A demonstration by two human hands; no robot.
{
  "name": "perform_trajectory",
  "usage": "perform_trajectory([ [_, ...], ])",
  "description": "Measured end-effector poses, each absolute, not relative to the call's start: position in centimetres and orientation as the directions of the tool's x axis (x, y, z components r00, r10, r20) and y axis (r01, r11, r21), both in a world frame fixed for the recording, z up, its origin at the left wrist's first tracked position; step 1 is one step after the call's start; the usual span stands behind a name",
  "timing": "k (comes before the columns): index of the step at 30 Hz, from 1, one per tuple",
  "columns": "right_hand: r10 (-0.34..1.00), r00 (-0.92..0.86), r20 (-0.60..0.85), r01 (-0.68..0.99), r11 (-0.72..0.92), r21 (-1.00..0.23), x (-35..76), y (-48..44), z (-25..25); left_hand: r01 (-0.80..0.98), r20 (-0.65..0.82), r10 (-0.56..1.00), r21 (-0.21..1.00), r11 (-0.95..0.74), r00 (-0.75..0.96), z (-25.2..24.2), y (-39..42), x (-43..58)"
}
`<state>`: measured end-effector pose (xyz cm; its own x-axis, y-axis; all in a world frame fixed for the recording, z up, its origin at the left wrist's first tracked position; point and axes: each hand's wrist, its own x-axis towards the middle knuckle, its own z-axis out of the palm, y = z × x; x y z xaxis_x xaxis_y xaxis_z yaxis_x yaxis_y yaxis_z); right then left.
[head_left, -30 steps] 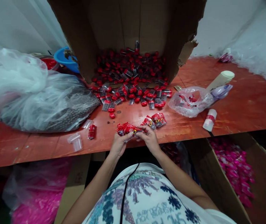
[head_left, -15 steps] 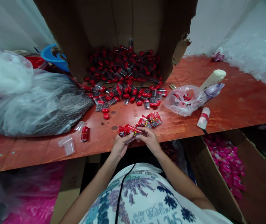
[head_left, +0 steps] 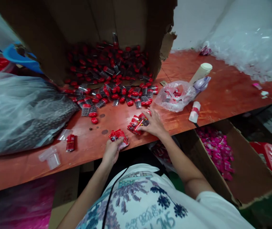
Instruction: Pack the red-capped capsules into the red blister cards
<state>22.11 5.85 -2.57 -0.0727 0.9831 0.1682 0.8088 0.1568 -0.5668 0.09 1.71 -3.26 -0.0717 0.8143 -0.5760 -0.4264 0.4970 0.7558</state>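
The left hand point(head_left: 110, 152) holds a small bunch of red packets point(head_left: 117, 136) at the near edge of the counter point(head_left: 222, 92), its grip closed on them between thumb and fingers. The right hand point(head_left: 153, 123) lies apart from it, farther in, fingers spread flat over a second cluster of packets point(head_left: 136, 124) on the counter; its grip is wide, pressing on the cluster rather than closed round it.

Beyond both hands a spill of red-capped vials point(head_left: 117, 95) runs out of a torn cardboard box point(head_left: 78, 25) lying open toward the person. To the left of the bunch one red packet point(head_left: 70, 142) lies alone, with clear plastic caps point(head_left: 50, 156) near it and a large clear bag point(head_left: 18, 111) of dark beads behind. To the right of the vials sits a small clear bag point(head_left: 175, 95) with red pieces inside, touching a cream bottle point(head_left: 201, 72) and a lilac sprayer point(head_left: 201, 84); a small white roll point(head_left: 194, 112) with a red band lies just in front. Below the counter on the right, an open box point(head_left: 246, 171) holds pink packets point(head_left: 216, 149).
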Motion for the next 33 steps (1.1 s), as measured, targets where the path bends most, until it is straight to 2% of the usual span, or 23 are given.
perform_trajectory([
  [3, 0.969, -0.247, -0.01, 0.835, 0.208, -0.51, 21.8, 7.1, -2.7, -0.37, -0.544, 0.838, 0.786, 0.496, -0.033, -3.3, 2.3, 2.1],
  [4, 0.956, -0.292, -0.03, 0.829, 0.238, -0.506, 21.7, 7.4, -2.7, -0.357, -0.533, 0.846, 0.795, 0.491, -0.021, -3.3, 2.6, 2.9],
  [8, 0.912, -0.41, 0.022, 0.788, 0.366, -0.496, 22.9, 7.3, -2.8, -0.343, -0.495, 0.868, 0.82, 0.458, -0.027, -3.8, 3.1, 5.8],
  [11, 0.92, -0.39, 0.049, 0.79, 0.361, -0.495, 25.5, 5.2, -2.8, -0.306, -0.477, 0.878, 0.833, 0.461, 0.023, -4.6, 2.1, 8.0],
  [22, 0.972, 0.002, 0.236, 0.849, 0.123, -0.513, 36.3, -7.8, -5.2, -0.103, -0.422, 0.79, 0.852, 0.513, 0.445, -6.0, -1.5, 16.7],
  [27, 0.947, 0.201, 0.249, 0.794, -0.008, -0.608, 37.4, -10.1, -8.3, -0.142, -0.488, 0.76, 0.795, 0.59, 0.43, -5.0, -0.8, 15.7],
  [31, 0.816, 0.472, 0.334, 0.666, -0.082, -0.742, 37.2, -9.8, -9.6, -0.207, -0.522, 0.76, 0.754, 0.623, 0.387, -3.9, -0.4, 13.1],
  [33, 0.761, 0.56, 0.327, 0.596, -0.096, -0.797, 36.9, -9.4, -9.8, -0.23, -0.54, 0.764, 0.742, 0.63, 0.354, -3.3, -0.4, 11.8],
])
